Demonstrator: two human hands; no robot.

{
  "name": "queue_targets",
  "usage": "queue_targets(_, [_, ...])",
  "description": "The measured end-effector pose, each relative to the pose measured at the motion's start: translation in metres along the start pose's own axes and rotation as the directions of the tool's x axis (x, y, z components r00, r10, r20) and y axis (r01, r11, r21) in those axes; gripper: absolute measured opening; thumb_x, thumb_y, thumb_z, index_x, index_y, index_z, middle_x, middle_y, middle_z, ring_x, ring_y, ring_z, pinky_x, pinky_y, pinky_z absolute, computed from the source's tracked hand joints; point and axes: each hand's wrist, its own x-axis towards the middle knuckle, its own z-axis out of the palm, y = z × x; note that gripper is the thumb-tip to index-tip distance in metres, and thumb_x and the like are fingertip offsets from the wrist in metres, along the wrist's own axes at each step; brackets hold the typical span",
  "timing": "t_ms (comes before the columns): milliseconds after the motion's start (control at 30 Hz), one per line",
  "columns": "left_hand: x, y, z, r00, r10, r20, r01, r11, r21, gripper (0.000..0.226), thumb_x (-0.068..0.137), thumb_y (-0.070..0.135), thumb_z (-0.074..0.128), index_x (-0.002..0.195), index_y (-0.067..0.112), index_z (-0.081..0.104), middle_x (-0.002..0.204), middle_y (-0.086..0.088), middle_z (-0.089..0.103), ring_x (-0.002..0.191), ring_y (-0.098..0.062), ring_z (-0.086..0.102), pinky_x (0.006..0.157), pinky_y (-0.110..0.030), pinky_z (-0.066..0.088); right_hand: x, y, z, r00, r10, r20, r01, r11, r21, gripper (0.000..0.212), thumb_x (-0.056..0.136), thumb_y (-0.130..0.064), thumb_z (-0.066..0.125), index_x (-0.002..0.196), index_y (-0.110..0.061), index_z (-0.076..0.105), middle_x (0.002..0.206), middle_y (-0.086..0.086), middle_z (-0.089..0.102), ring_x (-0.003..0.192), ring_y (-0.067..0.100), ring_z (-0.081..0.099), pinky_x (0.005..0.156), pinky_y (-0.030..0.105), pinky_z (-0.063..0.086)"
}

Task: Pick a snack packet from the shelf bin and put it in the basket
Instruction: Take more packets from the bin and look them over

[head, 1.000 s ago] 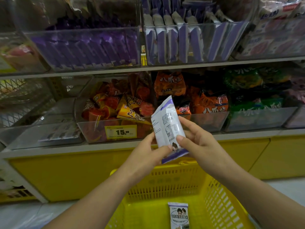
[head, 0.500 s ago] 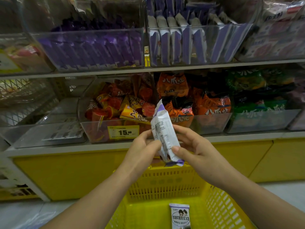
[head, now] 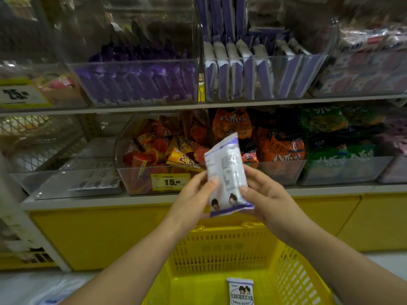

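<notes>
A white and purple snack packet [head: 226,170] stands upright between both hands, its printed back toward me, above the yellow basket [head: 222,249]. My left hand [head: 193,197] pinches its left edge with thumb and fingers. My right hand [head: 264,194] grips its right edge and lower corner. A second packet of the same kind [head: 241,291] lies flat on the basket floor. The clear bin of matching purple and white packets [head: 259,80] sits on the upper shelf, straight above my hands.
Clear bins line two shelves: dark purple packets [head: 141,82] upper left, orange and red cone snacks [head: 163,150] with a yellow 15 price tag [head: 170,181], orange bags [head: 282,148], green bags [head: 339,150]. A yellow shelf base [head: 105,236] runs behind the basket.
Both hands turned the packet from edge-on to face its flat back toward me and raised it slightly. The camera view moved closer to the shelf.
</notes>
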Motion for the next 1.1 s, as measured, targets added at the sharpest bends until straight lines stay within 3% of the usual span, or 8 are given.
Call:
queue_targets(133, [-0.011,0.018,0.003,0.987,0.158,0.038,-0.158,0.987,-0.022,0.056,0.091,0.012,0.064,0.125,0.052,0.044,0.118,0.017,0.066,0.099,-0.005,0.068,0.068,-0.024,0.057,-0.002,-0.016,0.005,0.996,-0.011,-0.084,0.024,0.988,0.155,0.059,0.081,-0.010,0.058,0.133,-0.034,0.043,0.115,-0.002,0.071,0.102,0.019,0.070,0.076,0.032,0.060])
queue_targets(300, [-0.015,0.067,0.008,0.906,0.415,-0.084,-0.405,0.907,0.119,0.051,0.084,0.011,0.073,0.120,0.041,0.052,0.121,0.013,0.063,0.099,0.001,0.066,0.071,-0.017,0.054,-0.010,-0.062,0.005,0.988,-0.144,-0.057,0.119,0.943,-0.310,0.047,0.082,-0.034,0.066,0.125,-0.045,0.050,0.155,-0.017,0.022,0.110,-0.010,0.058,0.080,0.021,0.056])
queue_targets(400, [-0.016,0.111,0.014,0.852,0.518,-0.075,-0.496,0.845,0.199,0.045,0.084,0.024,0.074,0.121,0.041,0.057,0.123,0.013,0.064,0.104,-0.003,0.065,0.081,-0.023,0.057,-0.008,-0.099,-0.006,0.968,-0.245,0.054,0.213,0.690,-0.692,0.081,0.071,-0.050,0.075,0.134,-0.055,0.026,0.152,-0.030,0.009,0.137,-0.006,0.029,0.108,0.030,0.040])
queue_targets(533, [-0.010,0.169,0.031,0.794,0.608,-0.016,-0.567,0.750,0.342,0.054,0.080,0.042,0.072,0.132,0.033,0.057,0.123,0.011,0.065,0.110,-0.006,0.062,0.095,-0.034,0.053,0.005,-0.146,-0.015,0.862,-0.487,0.143,0.320,0.303,-0.897,0.081,0.080,-0.043,0.070,0.137,-0.053,0.014,0.144,-0.030,0.020,0.134,-0.012,0.015,0.111,0.019,0.022])
queue_targets(633, [0.005,0.200,0.045,0.794,0.607,0.044,-0.597,0.764,0.245,0.058,0.076,0.042,0.071,0.131,0.034,0.056,0.125,0.008,0.064,0.113,-0.013,0.063,0.097,-0.040,0.052,0.020,-0.176,-0.023,0.839,-0.528,0.131,0.375,0.385,-0.843,0.070,0.088,-0.028,0.065,0.148,-0.036,0.031,0.142,-0.022,0.045,0.126,-0.010,0.042,0.105,0.014,0.039])
queue_targets(767, [0.038,0.236,0.054,0.752,0.638,0.164,-0.659,0.722,0.211,0.052,0.089,0.026,0.068,0.135,0.039,0.047,0.133,0.016,0.055,0.114,0.001,0.060,0.090,-0.022,0.054,0.045,-0.212,-0.044,0.783,-0.618,0.068,0.414,0.436,-0.799,0.058,0.091,-0.016,0.063,0.140,-0.036,0.038,0.118,-0.028,0.057,0.108,-0.012,0.055,0.086,0.006,0.044])
queue_targets(967, [0.091,0.269,0.061,0.775,0.623,0.106,-0.615,0.705,0.353,0.059,0.085,0.030,0.071,0.138,0.037,0.045,0.131,0.007,0.058,0.123,-0.011,0.054,0.098,-0.047,0.050,0.088,-0.226,-0.061,0.787,-0.617,0.024,0.427,0.515,-0.743,0.056,0.089,-0.018,0.067,0.136,-0.035,0.044,0.115,-0.027,0.060,0.105,-0.013,0.058,0.083,0.007,0.047])
queue_targets(1100, [0.114,0.266,0.055,0.725,0.681,0.102,-0.660,0.646,0.383,0.039,0.087,0.024,0.071,0.114,0.045,0.051,0.107,0.021,0.063,0.102,0.014,0.057,0.089,-0.023,0.052,0.116,-0.226,-0.074,0.810,-0.586,0.031,0.425,0.550,-0.719,0.057,0.086,-0.017,0.070,0.133,-0.038,0.047,0.115,-0.022,0.063,0.104,-0.009,0.060,0.086,0.012,0.050])
